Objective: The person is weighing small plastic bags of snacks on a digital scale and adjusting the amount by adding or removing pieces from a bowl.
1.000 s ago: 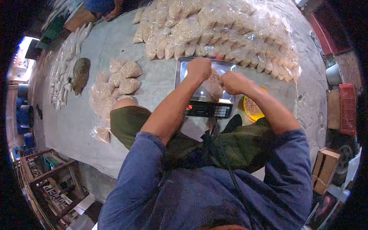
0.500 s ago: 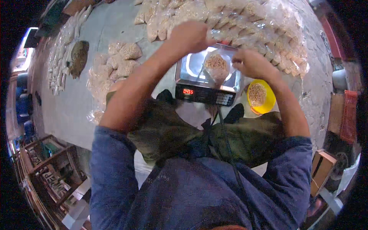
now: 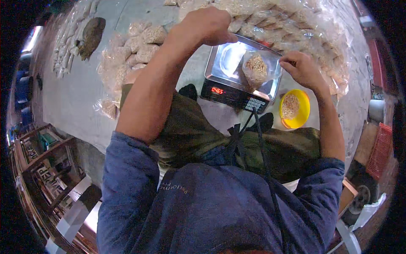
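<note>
Clear plastic wraps the bag of pale pieces (image 3: 256, 70) resting on the scale (image 3: 228, 61). The left hand (image 3: 207, 25) arches, knuckles up, at the scale's far-left corner, grip hidden; the right hand (image 3: 302, 70) bends beside its far-right corner, fingers narrow, hold unclear.

Kinda dim in here tbh, the blue shirt (image 3: 220, 207) looks grainy. Harsh white glare on the scale tray (image 3: 230, 61), shine on the plastic bags (image 3: 296, 38), red display (image 3: 218, 90) glowing. Fisheye bends everything near the rim, which goes soft, then black.
</note>
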### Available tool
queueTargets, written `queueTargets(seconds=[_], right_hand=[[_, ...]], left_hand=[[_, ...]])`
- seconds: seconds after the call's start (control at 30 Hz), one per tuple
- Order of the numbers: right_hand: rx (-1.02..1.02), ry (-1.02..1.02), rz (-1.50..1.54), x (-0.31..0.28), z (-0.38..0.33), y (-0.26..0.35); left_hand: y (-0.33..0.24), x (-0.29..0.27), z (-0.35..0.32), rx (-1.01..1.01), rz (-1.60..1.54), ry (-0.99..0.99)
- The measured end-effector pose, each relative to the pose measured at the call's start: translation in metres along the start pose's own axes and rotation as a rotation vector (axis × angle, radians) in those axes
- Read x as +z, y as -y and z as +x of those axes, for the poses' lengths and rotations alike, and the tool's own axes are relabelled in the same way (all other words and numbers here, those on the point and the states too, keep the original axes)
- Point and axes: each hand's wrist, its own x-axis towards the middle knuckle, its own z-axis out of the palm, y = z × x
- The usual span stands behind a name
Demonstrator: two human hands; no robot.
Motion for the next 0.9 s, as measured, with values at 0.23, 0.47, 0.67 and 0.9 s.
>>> queueTargets(seconds=[0.23,0.47,0.67,0.9], right_hand=[[0.015,0.056,0.016,0.002,0.014,0.006],[-0.071,0.309,0.022,0.038,0.042,0.001],[0.052,0.486,-0.381,0.146,0.07,-0.073],[-0.301,0.156,-0.144,0.171,0.062,-0.078]], left_hand=[[0.007,-0.01,-0.005,0.039,-0.033,0.093],[0.018,-0.004,-0.007,0.021,-0.045,-0.002],[0.012,0.007,0.01,0.052,-0.022,0.056],[0.018,0.001,-0.002,0.03,-0.034,0.054]])
